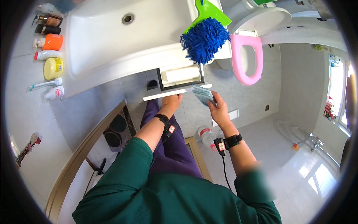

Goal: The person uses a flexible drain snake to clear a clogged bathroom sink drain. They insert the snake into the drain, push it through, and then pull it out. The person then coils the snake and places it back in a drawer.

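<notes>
My left hand [170, 104] is at the front of a pulled-out white drawer [149, 98], its fingers curled at the front panel's edge. Inside the dark-framed drawer lies a whitish, cream-coloured bundle [181, 74] whose kind I cannot make out. Just right of the drawer, my right hand [220, 110] pinches a small stack of flat, pale blue packets [202, 94], slightly fanned. The packets' far end comes close to the drawer front's right end.
Above the drawer is a white washbasin [97, 37] with several bottles along its left side. A blue shaggy duster [206, 40] and a green dustpan-like piece [212, 15] rest at its right. Farther right stands a toilet with a pink seat [235, 59]. A clear plastic bottle [206, 137] is below my right hand.
</notes>
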The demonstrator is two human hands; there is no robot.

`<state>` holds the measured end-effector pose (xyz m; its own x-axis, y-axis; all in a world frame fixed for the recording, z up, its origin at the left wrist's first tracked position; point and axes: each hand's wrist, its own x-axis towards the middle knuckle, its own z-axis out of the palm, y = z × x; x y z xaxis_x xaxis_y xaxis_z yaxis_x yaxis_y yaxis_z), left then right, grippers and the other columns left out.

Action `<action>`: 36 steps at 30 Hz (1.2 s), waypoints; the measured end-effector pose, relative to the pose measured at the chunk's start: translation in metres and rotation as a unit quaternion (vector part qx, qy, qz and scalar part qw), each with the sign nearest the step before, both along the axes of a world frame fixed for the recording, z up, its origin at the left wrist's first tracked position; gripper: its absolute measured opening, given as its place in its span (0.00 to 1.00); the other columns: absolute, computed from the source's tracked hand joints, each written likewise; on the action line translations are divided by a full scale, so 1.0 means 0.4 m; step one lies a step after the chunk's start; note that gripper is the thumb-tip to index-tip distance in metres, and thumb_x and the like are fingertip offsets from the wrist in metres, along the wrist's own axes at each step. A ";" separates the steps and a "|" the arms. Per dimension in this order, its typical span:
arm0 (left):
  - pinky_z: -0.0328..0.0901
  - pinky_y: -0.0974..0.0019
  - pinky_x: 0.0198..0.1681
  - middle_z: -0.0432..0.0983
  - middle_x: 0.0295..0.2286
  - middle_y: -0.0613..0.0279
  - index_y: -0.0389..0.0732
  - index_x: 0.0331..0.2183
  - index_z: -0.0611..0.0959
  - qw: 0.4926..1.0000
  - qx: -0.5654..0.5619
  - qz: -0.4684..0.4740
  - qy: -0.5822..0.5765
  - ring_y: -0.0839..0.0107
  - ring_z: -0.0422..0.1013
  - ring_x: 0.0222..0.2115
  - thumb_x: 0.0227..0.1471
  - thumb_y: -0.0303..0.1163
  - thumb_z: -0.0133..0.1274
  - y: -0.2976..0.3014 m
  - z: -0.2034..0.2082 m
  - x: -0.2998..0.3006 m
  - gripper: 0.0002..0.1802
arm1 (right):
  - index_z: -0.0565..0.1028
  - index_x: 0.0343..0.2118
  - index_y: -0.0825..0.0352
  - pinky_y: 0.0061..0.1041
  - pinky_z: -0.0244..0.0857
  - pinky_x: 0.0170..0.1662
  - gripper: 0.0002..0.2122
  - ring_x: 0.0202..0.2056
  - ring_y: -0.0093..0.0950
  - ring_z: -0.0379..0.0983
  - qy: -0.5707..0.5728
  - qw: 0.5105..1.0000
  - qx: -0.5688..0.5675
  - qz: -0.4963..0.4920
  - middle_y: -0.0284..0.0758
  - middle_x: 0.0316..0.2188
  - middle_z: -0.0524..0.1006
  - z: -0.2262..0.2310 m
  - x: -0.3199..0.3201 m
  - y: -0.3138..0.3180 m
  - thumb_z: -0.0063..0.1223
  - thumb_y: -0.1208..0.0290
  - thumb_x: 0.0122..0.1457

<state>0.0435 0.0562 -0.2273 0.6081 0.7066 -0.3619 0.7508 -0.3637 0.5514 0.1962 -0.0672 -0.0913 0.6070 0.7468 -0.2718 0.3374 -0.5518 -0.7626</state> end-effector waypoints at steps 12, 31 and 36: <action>0.66 0.53 0.42 0.74 0.40 0.48 0.42 0.42 0.77 0.994 -0.096 -0.011 0.040 0.50 0.70 0.41 0.49 0.43 0.50 -0.033 0.012 -0.032 0.21 | 0.72 0.41 0.65 0.35 0.65 0.41 0.15 0.38 0.41 0.69 -0.213 0.959 0.066 0.177 0.39 0.35 0.74 -0.005 -0.011 0.080 0.49 0.84 0.48; 0.60 0.54 0.53 0.57 0.54 0.44 0.45 0.58 0.59 0.983 -0.058 -0.128 0.118 0.47 0.59 0.53 0.48 0.38 0.53 0.221 -0.235 0.070 0.37 | 0.68 0.43 0.65 0.23 0.64 0.39 0.15 0.35 0.23 0.69 0.306 0.875 -0.024 -0.375 0.33 0.34 0.73 -0.291 -0.108 -0.105 0.52 0.81 0.52; 0.61 0.52 0.50 0.63 0.49 0.41 0.43 0.55 0.60 0.982 -0.013 -0.160 0.102 0.45 0.63 0.48 0.45 0.34 0.55 0.260 -0.334 0.155 0.36 | 0.67 0.43 0.66 0.23 0.64 0.42 0.15 0.36 0.23 0.69 0.341 0.861 -0.018 -0.378 0.33 0.34 0.73 -0.341 -0.099 -0.094 0.52 0.81 0.52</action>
<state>0.1054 0.1602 -0.3609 0.7111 0.4793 -0.5144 0.6954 -0.5873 0.4141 0.1566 -0.1049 -0.2278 0.6067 0.1914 -0.7715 -0.6475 -0.4441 -0.6193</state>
